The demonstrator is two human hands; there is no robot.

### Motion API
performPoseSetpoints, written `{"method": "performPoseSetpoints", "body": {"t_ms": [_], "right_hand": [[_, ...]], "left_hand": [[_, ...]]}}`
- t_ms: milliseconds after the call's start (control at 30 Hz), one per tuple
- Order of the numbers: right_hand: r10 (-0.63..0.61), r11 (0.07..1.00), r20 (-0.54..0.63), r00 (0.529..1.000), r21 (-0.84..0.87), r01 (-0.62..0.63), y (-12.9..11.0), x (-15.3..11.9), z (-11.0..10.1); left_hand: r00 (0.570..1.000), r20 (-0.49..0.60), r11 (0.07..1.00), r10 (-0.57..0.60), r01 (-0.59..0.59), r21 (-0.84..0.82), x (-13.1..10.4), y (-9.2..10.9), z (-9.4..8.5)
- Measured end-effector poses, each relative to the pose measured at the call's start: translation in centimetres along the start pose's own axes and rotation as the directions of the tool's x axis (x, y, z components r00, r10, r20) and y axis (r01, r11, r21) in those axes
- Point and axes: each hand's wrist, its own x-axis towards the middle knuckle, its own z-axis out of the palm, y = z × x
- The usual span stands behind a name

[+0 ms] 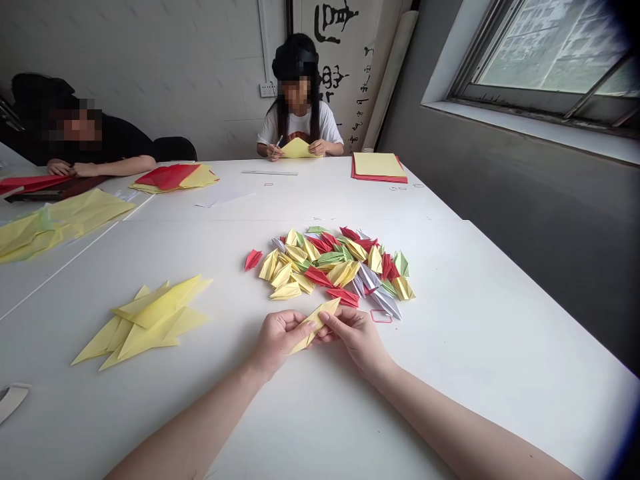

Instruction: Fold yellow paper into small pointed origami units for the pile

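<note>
Between my two hands is a narrow piece of folded yellow paper [327, 308], pointed at its upper end and held at a slant. My left hand [283, 339] pinches its lower left part, thumb on top and fingers curled beneath. My right hand [354, 333] presses its thumb on the paper's right edge, with the other fingers bent underneath. Just beyond my hands lies a heap of small folded paper pieces [330, 260] in yellow, red, green and pale purple. To the left rests a loose stack of flat yellow folded papers [150, 320] with pointed ends.
Across the white table [475, 320] a person [300, 120] holds yellow paper and a pen. Another person [90, 133] leans at the far left. Red and yellow sheets [380, 165] lie at the back right, more sheets [173, 177] at the back left. A ruler [270, 173] lies near the far edge.
</note>
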Motion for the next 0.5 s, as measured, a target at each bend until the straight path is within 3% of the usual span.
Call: {"method": "performPoseSetpoints", "body": {"t_ms": [67,133,233,333,400,500], "right_hand": [[-0.04,0.997,-0.038,0.998,-0.061,0.037,-0.1,-0.2,-0.4],[-0.185,0.96,-0.065,0.981,-0.224,0.166,-0.2,-0.4,-0.9],[-0.374,0.79,0.088,0.923,-0.49,0.367,-0.5,-0.7,-1.6],[-0.267,0.731,0.268,0.925,-0.569,0.376,-0.6,-0.7,-1.9],[-0.213,0.719,0.276,0.937,-0.605,0.342,-0.4,-0.5,-1.9],[-0.238,0.674,0.243,0.94,-0.656,0.34,-0.1,-0.1,-1.9]], "left_hand": [[0.998,0.013,0.998,-0.054,0.054,0.036,0.2,0.2,-0.6],[0.986,0.101,0.988,-0.131,0.121,0.095,0.3,0.5,-1.2],[0.966,0.187,0.969,-0.178,0.139,0.203,0.2,0.9,-1.7],[0.979,0.173,0.941,-0.112,0.049,0.335,0.0,1.0,-1.8],[0.992,0.122,0.892,-0.038,-0.021,0.452,0.1,0.9,-1.9],[0.994,0.074,0.776,0.086,-0.113,0.62,0.4,0.6,-2.6]]}}
